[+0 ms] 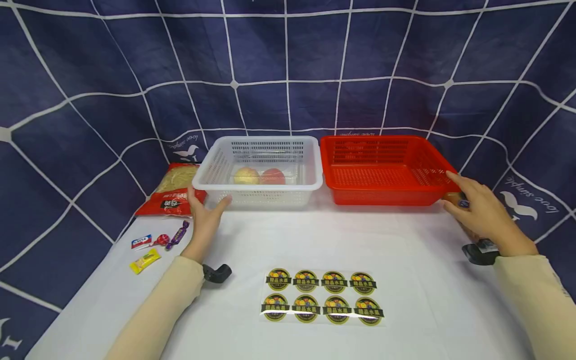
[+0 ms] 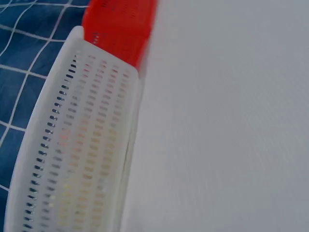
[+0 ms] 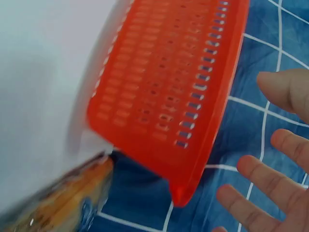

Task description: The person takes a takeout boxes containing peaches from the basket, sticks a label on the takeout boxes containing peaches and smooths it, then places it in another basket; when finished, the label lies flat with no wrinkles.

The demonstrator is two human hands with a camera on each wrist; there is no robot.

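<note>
Right now your left hand (image 1: 204, 220) is at the front left corner of the white basket (image 1: 310, 165). Your fingers are straight and spread, and the fingertips look like they just touch the basket's front wall, though it is hard to be sure. That hand holds nothing. Inside the white basket sit a yellowish fruit (image 1: 246, 175) and a red fruit (image 1: 273, 176), side by side in a clear tray.

Your right hand (image 1: 479, 207) is by the right front corner of the red basket (image 1: 382, 150). Its fingers are open and loose, with one fingertip on the rim. From the right wrist view the fingers (image 3: 270, 193) are spread just beside the corner and grip nothing. The two baskets stand side by side, touching, at the back of the white table (image 1: 427, 300).

Left of the white basket lies a red snack bag (image 1: 173, 192); its writing is too small to read. Near it lie some small candies (image 1: 157, 245). In front of you is a sheet of round stickers (image 1: 321, 296) with black bands of Chinese writing.
</note>
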